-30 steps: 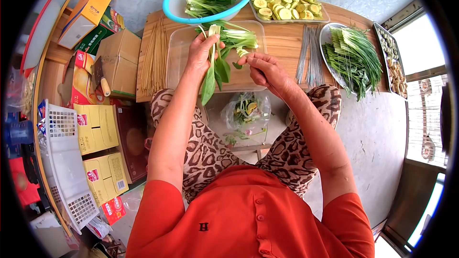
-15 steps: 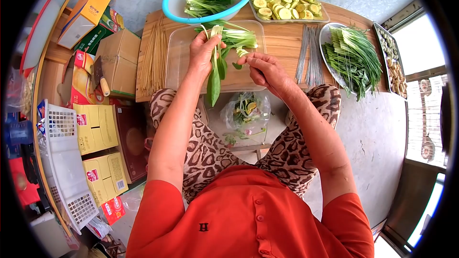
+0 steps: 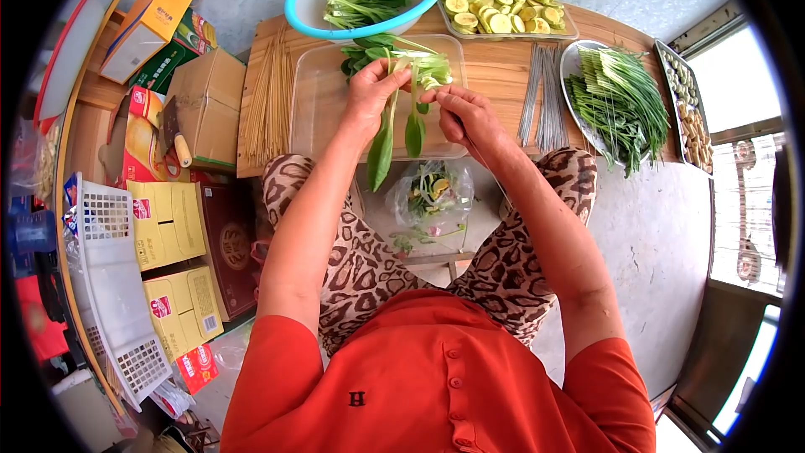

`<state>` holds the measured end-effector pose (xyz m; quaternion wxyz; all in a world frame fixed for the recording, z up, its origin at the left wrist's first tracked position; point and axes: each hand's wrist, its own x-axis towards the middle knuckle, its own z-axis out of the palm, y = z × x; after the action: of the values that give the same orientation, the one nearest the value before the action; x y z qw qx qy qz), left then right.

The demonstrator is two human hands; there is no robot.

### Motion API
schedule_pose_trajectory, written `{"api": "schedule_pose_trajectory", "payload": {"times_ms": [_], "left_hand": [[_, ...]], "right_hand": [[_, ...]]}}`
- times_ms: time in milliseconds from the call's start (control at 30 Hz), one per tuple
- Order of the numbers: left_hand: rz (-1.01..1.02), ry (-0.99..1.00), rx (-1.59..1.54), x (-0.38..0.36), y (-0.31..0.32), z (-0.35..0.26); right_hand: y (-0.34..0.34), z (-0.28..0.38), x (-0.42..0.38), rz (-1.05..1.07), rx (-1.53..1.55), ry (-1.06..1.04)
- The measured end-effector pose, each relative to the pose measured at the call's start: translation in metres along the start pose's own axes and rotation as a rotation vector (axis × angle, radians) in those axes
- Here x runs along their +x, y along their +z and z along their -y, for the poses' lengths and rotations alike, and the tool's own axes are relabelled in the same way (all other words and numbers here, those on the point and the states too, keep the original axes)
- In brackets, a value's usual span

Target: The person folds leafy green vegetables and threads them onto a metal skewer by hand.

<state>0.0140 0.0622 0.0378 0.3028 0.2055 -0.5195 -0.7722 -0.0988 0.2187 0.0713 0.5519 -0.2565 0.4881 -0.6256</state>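
My left hand [image 3: 375, 99] is closed, pinching a few stalks of leafy greens [image 3: 381, 151] by their pale stems; the long green leaves hang down above the table's front edge. Close beside it, my right hand [image 3: 465, 113] is closed on a thin skewer, mostly hidden by the fingers, with pale stem pieces bunched just past its fingertips. Behind both hands, more greens lie in a clear plastic tray [image 3: 314, 122], their cut white ends toward the right. A blue-rimmed basin [image 3: 293, 4] at the back holds another bundle of greens.
Wooden skewers [image 3: 267, 105] lie left of the tray, metal skewers [image 3: 541, 96] to its right. Further right are zucchini slices [image 3: 499, 23], a plate of chives [image 3: 616, 101] and a tray of skewered food [image 3: 692, 126]. A plastic bag of scraps [image 3: 432, 193] sits below, between the knees.
My left hand has moved right, closer to my right hand, bringing the greens along. One leaf now hangs separately between the hands. The right hand has barely moved.
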Motion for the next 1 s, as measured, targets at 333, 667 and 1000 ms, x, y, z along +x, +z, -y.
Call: {"api": "schedule_pose_trajectory", "payload": {"times_ms": [333,667,1000], "left_hand": [[-0.072,-0.161,-0.039,0.001,-0.010,-0.005],[-0.111,-0.113,-0.075,0.005,-0.016,-0.002],[-0.226,-0.021,-0.039,0.005,-0.012,-0.004]], "right_hand": [[-0.002,0.000,0.000,0.034,-0.022,0.010],[0.002,0.001,-0.004,0.049,-0.053,0.040],[0.002,0.002,-0.005,0.065,-0.076,0.075]]}}
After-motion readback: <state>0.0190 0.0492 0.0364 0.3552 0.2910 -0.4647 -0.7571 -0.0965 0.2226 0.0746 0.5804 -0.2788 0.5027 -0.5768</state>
